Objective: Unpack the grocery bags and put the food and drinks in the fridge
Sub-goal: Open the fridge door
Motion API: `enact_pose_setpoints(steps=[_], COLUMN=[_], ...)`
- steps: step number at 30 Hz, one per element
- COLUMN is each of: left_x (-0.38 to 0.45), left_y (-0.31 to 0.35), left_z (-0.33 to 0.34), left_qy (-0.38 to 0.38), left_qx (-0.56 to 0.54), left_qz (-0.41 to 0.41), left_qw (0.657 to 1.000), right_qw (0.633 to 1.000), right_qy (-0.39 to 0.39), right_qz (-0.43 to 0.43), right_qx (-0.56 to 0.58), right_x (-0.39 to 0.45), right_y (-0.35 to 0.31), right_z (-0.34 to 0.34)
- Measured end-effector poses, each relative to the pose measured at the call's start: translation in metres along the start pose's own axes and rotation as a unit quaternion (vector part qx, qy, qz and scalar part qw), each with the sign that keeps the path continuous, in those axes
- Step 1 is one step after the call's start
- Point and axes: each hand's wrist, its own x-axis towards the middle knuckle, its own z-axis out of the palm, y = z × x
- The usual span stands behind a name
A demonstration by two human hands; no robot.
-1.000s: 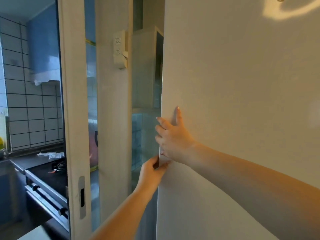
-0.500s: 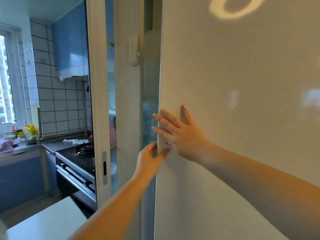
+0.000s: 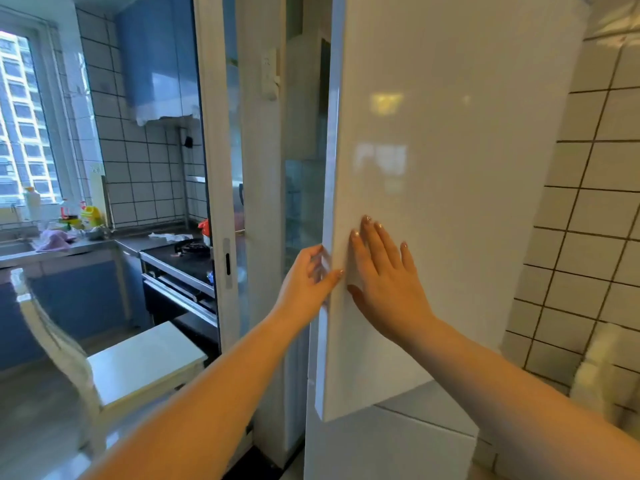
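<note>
1. Head view, grip: my left hand (image 3: 306, 284) curls round the left edge of the tall glossy white fridge door (image 3: 450, 168), fingers behind the edge, thumb on the front.
2. My right hand (image 3: 384, 282) lies flat on the door front just beside it, fingers straight and spread, holding nothing.
3. The door stands slightly proud of the white lower fridge panel (image 3: 388, 448).
4. Left: a white chair (image 3: 138, 365), then a black stove (image 3: 180, 261) past the white sliding door frame (image 3: 214, 168).
5. I see no groceries.
</note>
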Motion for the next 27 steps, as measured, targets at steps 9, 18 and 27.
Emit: enact_pose_setpoints(steps=[9, 18, 27], left_x=[-0.102, -0.143, -0.155], left_y=[0.030, 0.051, 0.007], left_z=[0.066, 0.136, 0.207], left_qy=[-0.022, -0.054, -0.174], left_qx=[-0.001, -0.008, 0.214], left_qz=[0.055, 0.131, 0.117], left_qw=[0.998, 0.990, 0.954], right_qw=[0.949, 0.906, 0.886], right_qy=[0.021, 0.088, 0.129], right_qz=[0.170, 0.282, 0.381], right_qx=[0.265, 0.302, 0.232], right_x=[-0.115, -0.209, -0.277], right_y=[-0.009, 0.029, 0.091], right_z=[-0.079, -0.121, -0.153])
